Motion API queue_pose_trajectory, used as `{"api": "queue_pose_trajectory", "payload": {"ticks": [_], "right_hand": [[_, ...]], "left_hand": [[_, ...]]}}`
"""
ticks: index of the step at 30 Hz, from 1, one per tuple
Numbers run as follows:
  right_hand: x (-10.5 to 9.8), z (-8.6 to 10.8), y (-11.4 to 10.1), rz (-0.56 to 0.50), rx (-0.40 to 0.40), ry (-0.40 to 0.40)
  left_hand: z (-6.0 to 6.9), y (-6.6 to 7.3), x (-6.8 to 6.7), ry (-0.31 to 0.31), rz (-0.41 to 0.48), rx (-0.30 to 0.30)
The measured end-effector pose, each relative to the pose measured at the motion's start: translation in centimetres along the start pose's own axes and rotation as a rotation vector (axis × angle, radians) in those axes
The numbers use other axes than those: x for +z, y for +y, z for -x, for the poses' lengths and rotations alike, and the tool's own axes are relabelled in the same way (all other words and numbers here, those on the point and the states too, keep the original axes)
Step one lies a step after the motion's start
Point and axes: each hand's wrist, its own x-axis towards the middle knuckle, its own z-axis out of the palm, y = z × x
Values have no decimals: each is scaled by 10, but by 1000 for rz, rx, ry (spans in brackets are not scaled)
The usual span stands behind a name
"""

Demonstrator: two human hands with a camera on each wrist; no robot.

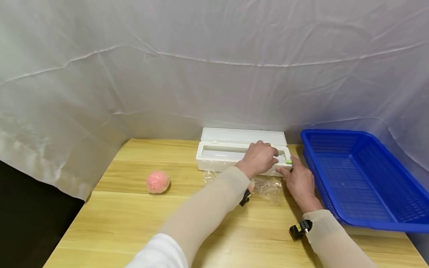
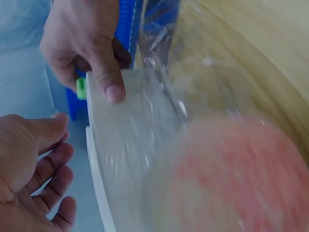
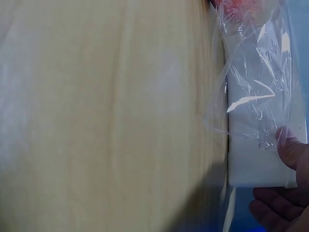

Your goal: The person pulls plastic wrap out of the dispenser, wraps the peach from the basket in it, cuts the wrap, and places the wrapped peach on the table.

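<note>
A long white box [image 1: 214,163] stands with its lid [image 1: 242,136] raised at the back; clear film [image 1: 268,186] hangs over its front. My right hand [image 1: 301,182] grips the box's right end, thumb on the front face, beside a green piece [image 1: 288,162]. Above the box's right part is my left hand [image 1: 259,158], its fingers loosely bent; the left wrist view shows nothing in that hand [image 2: 36,174]. A pink ball [image 2: 236,174] lies close to the film in that view, mostly hidden by my left arm in the head view. Film reaches my right thumb [image 3: 289,150] in the right wrist view.
Another pink ball [image 1: 158,182], seemingly wrapped, sits on the wooden table [image 1: 124,219] to the left. A blue basket [image 1: 358,186] stands to the right of my right hand. Grey cloth [image 1: 201,85] hangs behind the box.
</note>
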Motion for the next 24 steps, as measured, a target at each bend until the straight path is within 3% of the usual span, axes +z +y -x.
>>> {"api": "queue_pose_trajectory", "payload": {"ticks": [6, 13, 16, 24], "right_hand": [[1, 2, 1, -18, -9, 57], [1, 4, -1, -17, 1, 72], [3, 5, -2, -18, -16, 91], [7, 6, -3, -36, -44, 127]], "left_hand": [[-16, 19, 9, -6, -7, 0], [-22, 32, 15, 22, -81, -10], [-22, 34, 18, 30, -113, -18], [-20, 27, 17, 46, -52, -43]]}}
